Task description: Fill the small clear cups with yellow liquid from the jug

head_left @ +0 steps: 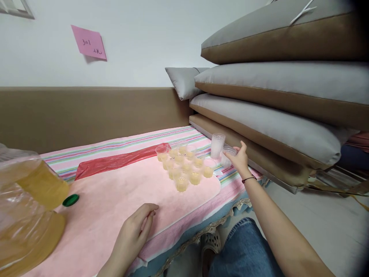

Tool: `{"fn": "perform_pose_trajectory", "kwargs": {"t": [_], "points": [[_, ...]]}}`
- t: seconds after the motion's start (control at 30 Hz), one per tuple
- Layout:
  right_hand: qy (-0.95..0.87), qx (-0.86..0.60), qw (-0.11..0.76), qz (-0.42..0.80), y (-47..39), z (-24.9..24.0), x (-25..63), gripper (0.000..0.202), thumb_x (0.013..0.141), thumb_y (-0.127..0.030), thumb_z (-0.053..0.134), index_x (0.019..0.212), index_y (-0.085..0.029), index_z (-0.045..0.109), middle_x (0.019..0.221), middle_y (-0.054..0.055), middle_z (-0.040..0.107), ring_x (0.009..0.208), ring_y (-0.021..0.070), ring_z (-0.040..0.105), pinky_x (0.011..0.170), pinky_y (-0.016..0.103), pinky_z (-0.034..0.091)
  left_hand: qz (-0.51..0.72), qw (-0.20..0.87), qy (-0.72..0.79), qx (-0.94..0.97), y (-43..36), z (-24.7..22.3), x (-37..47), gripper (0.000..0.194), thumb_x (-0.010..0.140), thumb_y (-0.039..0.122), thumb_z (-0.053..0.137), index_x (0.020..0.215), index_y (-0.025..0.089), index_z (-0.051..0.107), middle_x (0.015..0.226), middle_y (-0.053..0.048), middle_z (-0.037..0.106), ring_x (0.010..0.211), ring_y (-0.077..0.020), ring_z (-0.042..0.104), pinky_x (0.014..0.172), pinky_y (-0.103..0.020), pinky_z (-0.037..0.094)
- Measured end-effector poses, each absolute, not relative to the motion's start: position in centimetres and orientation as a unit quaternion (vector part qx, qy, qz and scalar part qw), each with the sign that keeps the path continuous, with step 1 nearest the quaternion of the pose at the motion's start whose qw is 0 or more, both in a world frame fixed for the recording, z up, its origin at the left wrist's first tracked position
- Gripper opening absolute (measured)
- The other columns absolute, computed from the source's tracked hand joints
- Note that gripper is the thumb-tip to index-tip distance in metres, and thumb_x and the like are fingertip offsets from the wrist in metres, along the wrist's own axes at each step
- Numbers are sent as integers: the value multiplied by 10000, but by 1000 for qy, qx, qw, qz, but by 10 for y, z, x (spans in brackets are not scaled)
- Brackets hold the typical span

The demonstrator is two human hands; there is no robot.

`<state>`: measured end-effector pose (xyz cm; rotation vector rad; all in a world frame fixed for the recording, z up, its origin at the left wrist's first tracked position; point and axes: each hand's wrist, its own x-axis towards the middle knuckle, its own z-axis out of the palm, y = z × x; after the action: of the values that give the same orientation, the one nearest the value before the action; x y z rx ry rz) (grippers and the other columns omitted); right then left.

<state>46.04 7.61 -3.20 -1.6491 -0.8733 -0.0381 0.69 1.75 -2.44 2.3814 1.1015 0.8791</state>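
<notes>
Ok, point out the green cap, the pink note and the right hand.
Green cap [70,200]: head view, middle of the cap.
Pink note [88,43]: head view, middle of the paper.
Right hand [240,159]: head view, middle of the hand.

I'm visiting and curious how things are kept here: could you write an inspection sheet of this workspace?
Surface: pink cloth over a striped cover.
Job's things: clear cups with pale yellow liquid; cup stack to their right; large containers of yellow liquid at left.
Clutter: green cap, red plastic.
Hands: right hand touching another clear cup, grip unclear; left hand loosely curled over the pink cloth, nothing seen in it.
Cables: nothing certain; thin white strip on the top cushion.
Surroundings: cushion pile, pink note on the wall.
</notes>
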Motion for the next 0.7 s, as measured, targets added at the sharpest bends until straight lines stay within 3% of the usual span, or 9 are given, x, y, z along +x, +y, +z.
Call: {"fn": "perform_pose_trajectory", "kwargs": {"t": [0.23, 0.43, 0.7], "points": [[-393, -719, 572, -34, 67, -30, 460, 580, 883, -393, 629, 1381, -195, 408, 1170, 83, 611, 1011, 239, 621, 912, 492, 485, 310, 181, 388, 849, 17, -26, 6, 250, 926, 314, 402, 978, 251, 639, 962, -28, 731, 867, -166, 709, 752, -248, 558], [-382, -709, 592, -37, 65, -12, 460, 1091, 576, -405, 811, 1466, -134, 242, 1129, 130, 626, 1000, 300, 613, 916, 498, 457, 313, 186, 396, 843, 18, -26, 6, 253, 925, 318, 400, 995, 248, 633, 976, -37, 730, 865, -170, 709, 754, -256, 554], [-445, -588, 675, -33, 45, 58, 423, 1121, 560, -387, 799, 1468, -172, 177, 1220, 120, 599, 1180, 250, 556, 1034, 462, 402, 328, 192, 403, 833, 17, -25, 2, 256, 919, 318, 403, 993, 239, 634, 976, -43, 722, 885, -183, 696, 763, -282, 547]]}}
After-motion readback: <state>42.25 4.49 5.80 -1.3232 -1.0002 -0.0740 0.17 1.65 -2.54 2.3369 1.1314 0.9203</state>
